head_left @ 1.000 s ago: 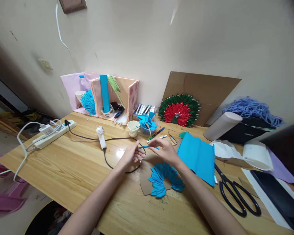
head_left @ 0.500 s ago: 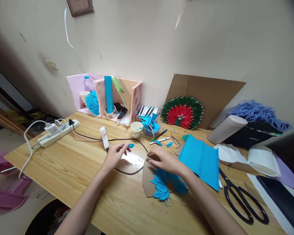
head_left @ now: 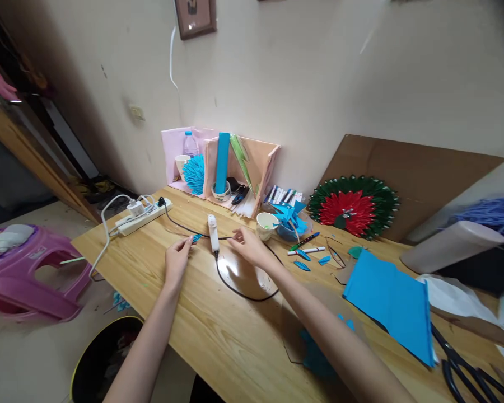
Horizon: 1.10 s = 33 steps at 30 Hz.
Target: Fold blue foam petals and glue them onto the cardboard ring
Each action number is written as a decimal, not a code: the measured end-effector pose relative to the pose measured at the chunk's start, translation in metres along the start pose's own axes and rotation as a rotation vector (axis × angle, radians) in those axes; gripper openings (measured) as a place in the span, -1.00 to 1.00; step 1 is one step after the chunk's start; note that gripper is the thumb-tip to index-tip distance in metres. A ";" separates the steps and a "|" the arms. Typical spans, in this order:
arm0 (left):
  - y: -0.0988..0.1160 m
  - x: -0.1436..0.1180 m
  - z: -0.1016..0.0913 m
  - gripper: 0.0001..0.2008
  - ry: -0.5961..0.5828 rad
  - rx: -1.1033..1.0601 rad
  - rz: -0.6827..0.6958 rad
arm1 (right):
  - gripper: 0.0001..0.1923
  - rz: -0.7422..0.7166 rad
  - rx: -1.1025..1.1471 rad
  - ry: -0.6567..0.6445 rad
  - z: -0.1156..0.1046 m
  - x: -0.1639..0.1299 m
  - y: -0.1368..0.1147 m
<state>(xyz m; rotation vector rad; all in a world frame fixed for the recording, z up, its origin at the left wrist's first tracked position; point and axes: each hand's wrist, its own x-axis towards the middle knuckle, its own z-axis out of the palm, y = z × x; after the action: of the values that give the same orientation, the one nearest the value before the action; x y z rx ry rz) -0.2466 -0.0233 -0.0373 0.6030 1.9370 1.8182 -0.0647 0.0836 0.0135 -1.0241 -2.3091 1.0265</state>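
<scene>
My left hand (head_left: 178,257) is closed in a pinch on a small blue paper petal (head_left: 197,238), left of a white hot glue gun (head_left: 213,234) on the table. Just right of the glue gun, my right hand (head_left: 248,246) hovers with its fingers apart and nothing in them. A black cord runs from the glue gun and loops over the wood. Under my right forearm lies a cardboard piece (head_left: 292,316) with blue petals (head_left: 319,352) on it, partly hidden and blurred. Loose blue petals (head_left: 302,266) lie near the markers.
A paper cup (head_left: 266,225) and a bowl of blue scraps (head_left: 293,224) stand behind my right hand. Blue crepe paper (head_left: 390,305) and black scissors (head_left: 466,364) lie at right. A power strip (head_left: 145,217) is at left. A red and green paper flower (head_left: 353,207) leans on cardboard.
My right hand has left the cardboard piece and moved left to beside the glue gun. The left hand still pinches the petal. The view has swung left.
</scene>
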 end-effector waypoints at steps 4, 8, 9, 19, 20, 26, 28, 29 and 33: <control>-0.005 -0.001 -0.004 -0.66 0.039 0.035 0.038 | -0.59 0.109 -0.042 0.009 0.059 0.031 -0.023; -0.006 -0.002 -0.006 -0.70 0.042 0.046 0.047 | -0.76 0.178 -0.006 0.095 0.079 0.036 -0.033; -0.006 -0.002 -0.006 -0.70 0.040 0.048 0.049 | -0.77 0.193 0.018 0.120 0.079 0.034 -0.034; -0.009 -0.004 -0.004 -0.70 -0.010 0.051 0.052 | -0.63 0.072 0.344 0.297 0.060 -0.049 -0.031; -0.008 -0.005 -0.003 -0.70 -0.014 0.049 0.052 | -0.64 0.063 0.326 0.284 0.062 -0.055 -0.028; -0.012 -0.007 0.000 -0.69 -0.031 0.051 0.048 | -0.63 0.048 0.227 0.205 0.076 -0.065 -0.008; -0.014 -0.007 0.001 -0.70 -0.027 0.060 0.051 | -0.63 0.046 0.199 0.181 0.078 -0.063 -0.002; -0.015 -0.006 0.001 -0.70 -0.023 0.066 0.054 | -0.63 0.048 0.187 0.173 0.078 -0.061 0.001; -0.017 -0.004 0.001 -0.70 0.000 0.086 0.063 | -0.63 0.034 0.158 0.149 0.076 -0.052 0.006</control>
<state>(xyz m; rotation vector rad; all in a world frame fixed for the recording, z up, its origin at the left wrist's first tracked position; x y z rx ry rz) -0.2429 -0.0255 -0.0547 0.6998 2.0264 1.7791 -0.0747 0.0118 -0.0438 -1.0428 -2.0639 1.0882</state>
